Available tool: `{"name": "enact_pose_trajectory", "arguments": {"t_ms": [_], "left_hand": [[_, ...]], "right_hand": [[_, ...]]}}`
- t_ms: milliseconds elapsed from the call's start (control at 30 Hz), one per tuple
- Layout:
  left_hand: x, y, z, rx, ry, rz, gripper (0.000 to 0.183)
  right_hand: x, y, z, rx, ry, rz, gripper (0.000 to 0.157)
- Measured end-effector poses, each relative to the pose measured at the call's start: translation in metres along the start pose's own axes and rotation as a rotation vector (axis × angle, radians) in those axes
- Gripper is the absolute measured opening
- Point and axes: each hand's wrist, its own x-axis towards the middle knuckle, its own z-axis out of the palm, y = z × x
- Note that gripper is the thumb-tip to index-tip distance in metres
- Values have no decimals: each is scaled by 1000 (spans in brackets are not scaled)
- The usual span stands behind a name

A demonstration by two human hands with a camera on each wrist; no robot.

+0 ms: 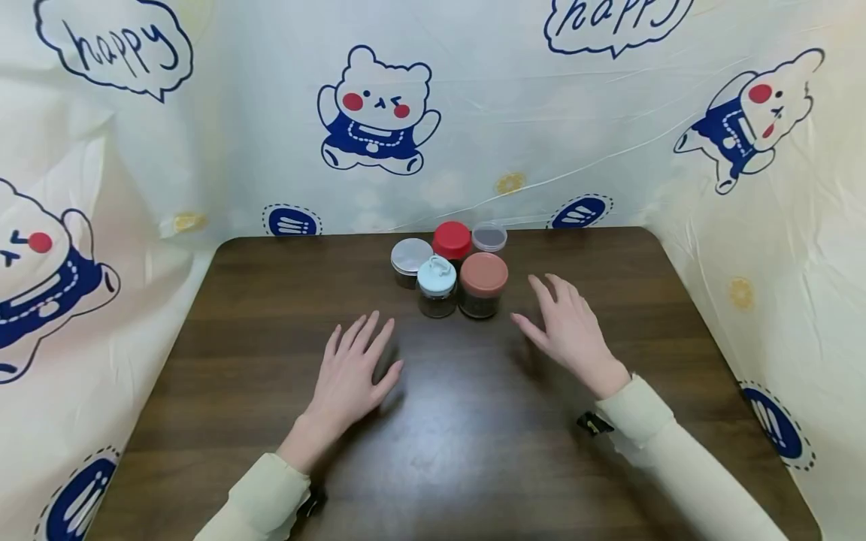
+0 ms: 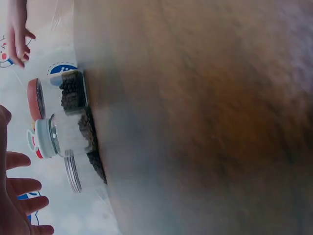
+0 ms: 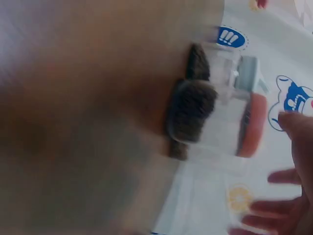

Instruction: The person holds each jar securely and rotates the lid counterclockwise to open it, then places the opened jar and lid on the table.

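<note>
Several lidded clear jars stand grouped at the back middle of the table. In front are a jar with a light blue looped lid point(image 1: 437, 278) and a jar with a dusty pink lid point(image 1: 483, 276). Behind them sit a silver-lidded jar point(image 1: 411, 257), a red-lidded jar point(image 1: 452, 240) and a container with a translucent lid point(image 1: 489, 237). Dark contents fill the bottom of the pink-lidded jar point(image 2: 73, 93). My left hand point(image 1: 352, 376), fingers spread, is over the table to the front left of the jars. Just right of the pink-lidded jar, my right hand point(image 1: 571, 330) holds nothing, its fingers spread.
A dark brown wooden table point(image 1: 271, 330) lies under the jars. A pale printed cloth point(image 1: 501, 105) with bears and lettering hangs behind it and along both sides. Dark devices point(image 1: 595, 423) are strapped under both wrists.
</note>
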Motion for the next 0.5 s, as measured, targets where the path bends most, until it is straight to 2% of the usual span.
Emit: {"name": "enact_pose_trajectory", "arguments": {"t_ms": [100,233,333,500], "left_hand": [[-1,0,1,14,35,14,63],[-2,1,1,51,40,31,59],[-4,2,2,67,32,40,56],[-7,5,1,71,5,36,53]], "right_hand": [[21,-2,-10,31,-90,-15,73],[51,-9,-16,59,-193,-34,72],[71,-15,-15,80,-256,-45,72],[90,-20,-3,100,-365,-44,85]]}}
